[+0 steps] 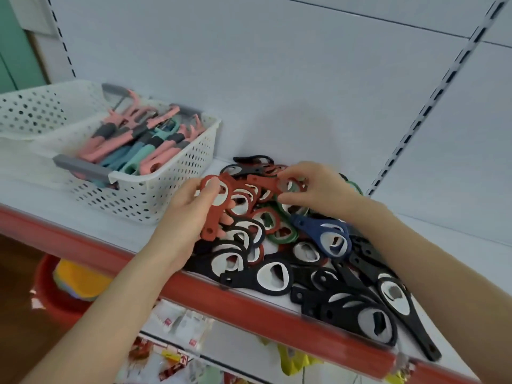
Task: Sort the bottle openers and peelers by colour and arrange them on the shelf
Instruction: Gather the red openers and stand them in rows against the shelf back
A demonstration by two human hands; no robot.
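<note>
Overlapping in a heap, the bottle openers (pixel 274 275) hide one another, so the lower ones are hard to make out. Some black ones reach over the red front edge of the shelf (pixel 249 303); bare shelf lies behind and to the right. The left hand (pixel 188 217) grips a red opener (pixel 214 216), thumb curled over its ring. The right hand (pixel 318 189) pinches a second red opener (pixel 263 182). Pink and teal peelers (pixel 133 145) fill a white basket (pixel 166 187) at the left.

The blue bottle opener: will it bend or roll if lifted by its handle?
Probably stiff: the blue bottle opener looks flat and moulded. Being flat, it should not roll, though it may slide on the pile of openers.
</note>
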